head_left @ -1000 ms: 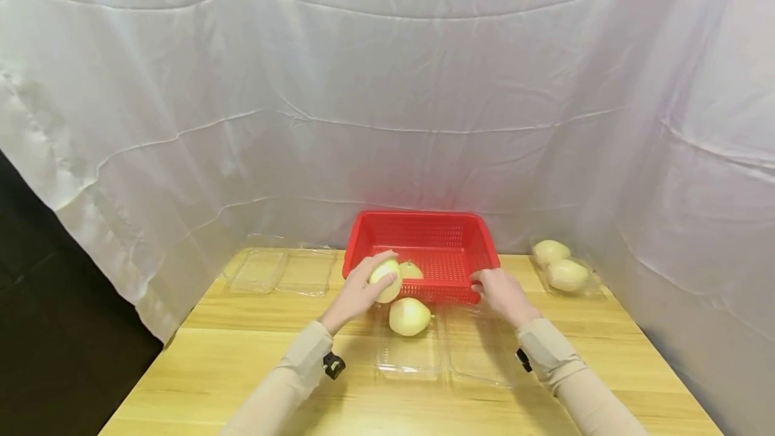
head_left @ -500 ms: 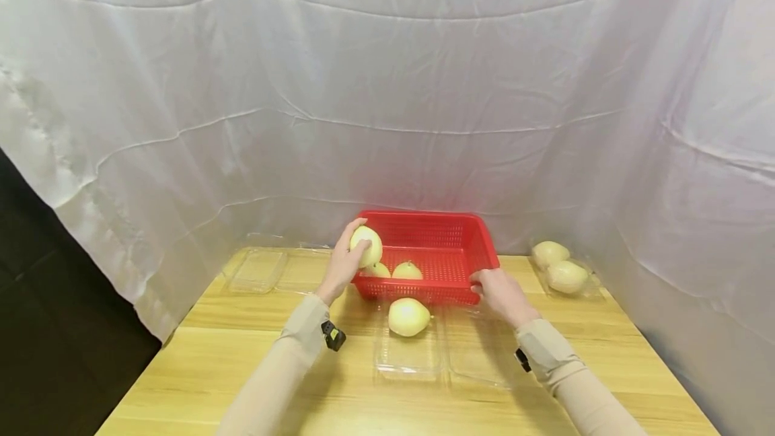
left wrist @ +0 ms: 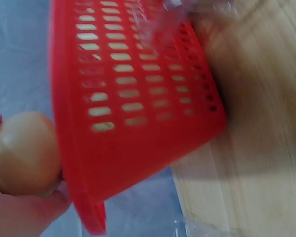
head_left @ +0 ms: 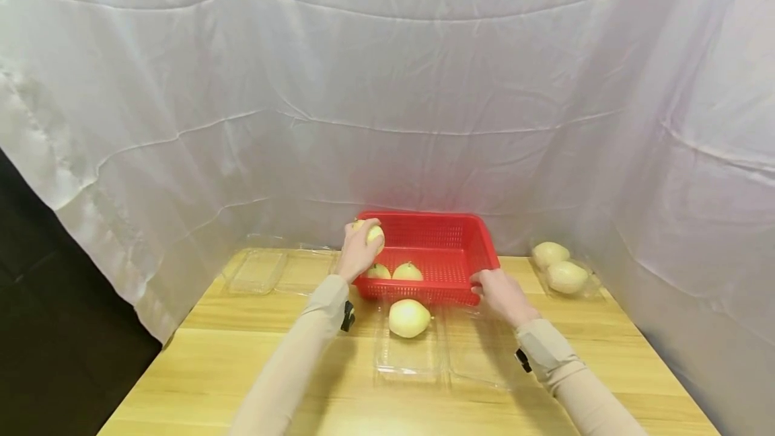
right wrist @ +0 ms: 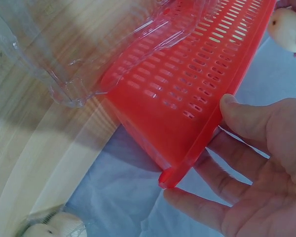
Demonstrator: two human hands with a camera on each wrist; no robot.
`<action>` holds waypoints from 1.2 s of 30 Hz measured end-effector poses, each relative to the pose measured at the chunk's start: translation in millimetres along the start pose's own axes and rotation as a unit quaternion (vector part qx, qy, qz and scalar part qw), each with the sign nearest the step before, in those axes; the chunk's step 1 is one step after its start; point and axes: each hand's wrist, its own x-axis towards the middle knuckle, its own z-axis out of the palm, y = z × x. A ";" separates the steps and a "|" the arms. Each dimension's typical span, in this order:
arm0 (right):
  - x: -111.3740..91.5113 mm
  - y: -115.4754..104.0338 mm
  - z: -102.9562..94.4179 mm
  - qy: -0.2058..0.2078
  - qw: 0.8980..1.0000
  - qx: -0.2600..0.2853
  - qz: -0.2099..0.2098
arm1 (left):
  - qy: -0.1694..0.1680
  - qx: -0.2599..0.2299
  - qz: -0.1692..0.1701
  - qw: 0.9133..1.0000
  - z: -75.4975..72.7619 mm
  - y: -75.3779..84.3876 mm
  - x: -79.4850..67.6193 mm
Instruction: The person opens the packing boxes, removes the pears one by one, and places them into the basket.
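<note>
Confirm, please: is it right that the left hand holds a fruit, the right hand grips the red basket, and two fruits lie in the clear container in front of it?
Not quite: the clear container in front of the red basket holds one fruit, not two, as the head view shows. The left hand holds another fruit, and the right hand grips the basket.

1. No text, label, brand, number or sign can be read in the head view or in either wrist view.
</note>
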 end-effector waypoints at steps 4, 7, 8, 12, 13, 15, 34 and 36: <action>0.8 -1.1 -0.2 0.002 1.000 -0.004 -0.008 | -0.021 0.041 0.010 0.999 7.0 -5.5 6.8; 2.1 -2.6 0.8 0.001 1.000 -0.007 -0.013 | -0.044 0.087 0.011 0.995 11.3 -8.8 9.8; 2.3 -3.3 1.4 0.000 1.000 -0.010 -0.014 | -0.056 0.104 0.015 0.993 13.1 -9.9 10.2; 2.0 -5.2 3.9 -0.004 1.000 -0.017 -0.012 | -0.091 0.164 0.043 0.981 22.6 -13.3 10.4; 1.4 -5.7 4.3 -0.005 1.000 -0.018 -0.010 | -0.095 0.173 0.051 0.979 25.6 -13.9 10.3; 0.7 -5.6 5.1 -0.007 1.000 -0.019 -0.009 | -0.095 0.197 0.059 0.974 31.9 -15.8 10.4; -3.9 -0.2 2.5 0.012 1.000 -0.014 -0.004 | -0.113 0.341 0.032 0.933 54.6 -7.7 15.9; -5.7 1.3 1.9 0.017 1.000 -0.016 0.004 | -0.120 0.355 0.037 0.926 58.3 -7.2 18.2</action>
